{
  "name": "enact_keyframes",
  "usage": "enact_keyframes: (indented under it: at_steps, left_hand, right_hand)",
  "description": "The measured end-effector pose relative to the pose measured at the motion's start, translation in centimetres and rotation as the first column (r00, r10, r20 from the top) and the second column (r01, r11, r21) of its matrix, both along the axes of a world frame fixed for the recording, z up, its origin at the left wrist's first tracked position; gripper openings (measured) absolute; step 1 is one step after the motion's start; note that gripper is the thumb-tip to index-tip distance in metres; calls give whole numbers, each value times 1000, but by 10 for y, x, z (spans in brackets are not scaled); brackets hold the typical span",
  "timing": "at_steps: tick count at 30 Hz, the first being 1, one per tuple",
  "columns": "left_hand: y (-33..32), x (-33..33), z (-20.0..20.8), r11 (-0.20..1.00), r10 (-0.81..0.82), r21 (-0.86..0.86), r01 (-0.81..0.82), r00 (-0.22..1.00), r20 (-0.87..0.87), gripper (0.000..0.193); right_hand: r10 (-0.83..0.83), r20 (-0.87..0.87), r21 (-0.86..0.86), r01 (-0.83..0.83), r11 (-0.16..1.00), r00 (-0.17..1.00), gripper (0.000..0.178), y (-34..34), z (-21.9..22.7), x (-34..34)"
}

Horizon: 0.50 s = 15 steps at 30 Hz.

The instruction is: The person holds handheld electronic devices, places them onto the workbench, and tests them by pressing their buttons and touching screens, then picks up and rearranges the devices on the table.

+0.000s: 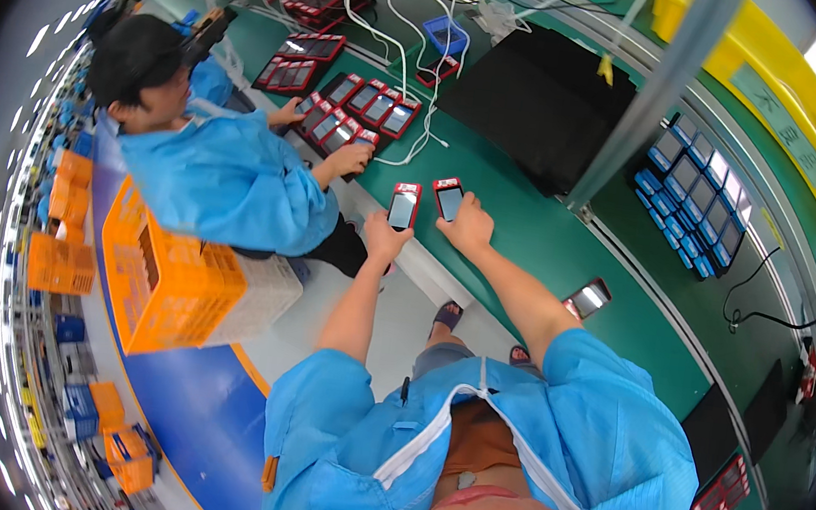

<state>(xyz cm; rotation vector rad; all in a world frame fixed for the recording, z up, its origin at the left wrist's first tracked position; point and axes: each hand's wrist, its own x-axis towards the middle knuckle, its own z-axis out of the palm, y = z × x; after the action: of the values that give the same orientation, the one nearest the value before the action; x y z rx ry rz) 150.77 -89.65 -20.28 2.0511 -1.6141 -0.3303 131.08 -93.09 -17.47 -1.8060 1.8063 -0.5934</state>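
Note:
My left hand (387,240) is closed on the lower end of a red-framed handheld device (403,207) with a lit, pale screen, held up near the bench's front edge. Just to its right, my right hand (470,226) grips a second red-framed device (448,200), its fingers along the right side and lower end. That one's screen is greyish, and it is over the green bench top (522,230). The two devices are apart, with their screens facing up. A dark phone-like device (588,298) with a bright screen lies on the bench beside my right forearm.
At left a co-worker in a blue jacket (225,179) handles a tray of red devices (334,131). White cables (405,63) hang over the bench. Beyond are a black mat (547,95), a metal post (646,111), blue-framed devices (693,197) and a yellow bin (777,106). Orange crates (174,279) stand left.

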Motion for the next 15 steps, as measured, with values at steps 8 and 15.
enact_keyframes:
  at_steps: [8,15]
  left_hand:
    - [-70,37,-40,984,-179,-9,179,979,-97,68]
    - [-80,36,-42,969,-232,58,239,968,-99,72]
  right_hand:
    - [-137,-257,-117,110,987,957,58,-44,-43,43]
    - [-175,-356,-103,148,984,918,60,-42,-46,55]
